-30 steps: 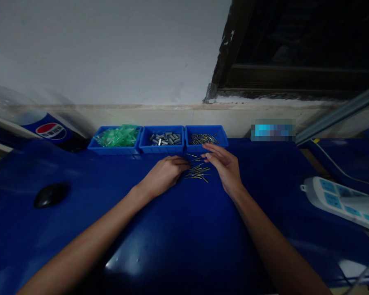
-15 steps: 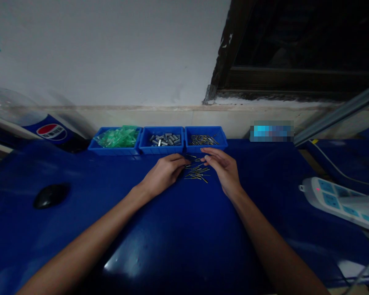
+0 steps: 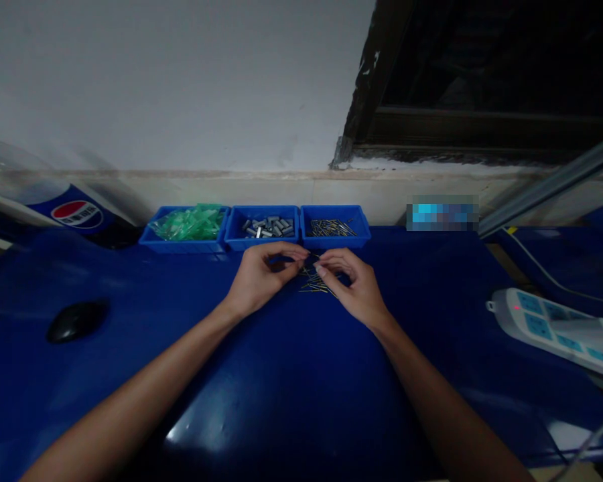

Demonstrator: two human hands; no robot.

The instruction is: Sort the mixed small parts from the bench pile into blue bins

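A loose heap of thin metal pins [image 3: 315, 282] lies on the blue table top [image 3: 291, 375]. My left hand [image 3: 258, 278] hovers just left of the heap with thumb and fingers pinched together. My right hand [image 3: 354, 284] is just right of it, fingertips also pinched, nearly meeting the left hand's over the pins. What each pinch holds is too small to make out. Behind the hands stand three blue trays: one with green plastic pieces [image 3: 185, 224], one with short grey metal sleeves [image 3: 266, 227], one with more pins [image 3: 334, 227].
A black computer mouse [image 3: 75, 320] lies at the left. A large Pepsi bottle [image 3: 55, 204] lies on its side at the back left. A white power strip [image 3: 557, 328] with a cable sits at the right. A wall and dark window frame rise behind the trays.
Both hands have lifted off the pin heap and drawn together, going from flat, spread fingers to pinches that meet above the pins.
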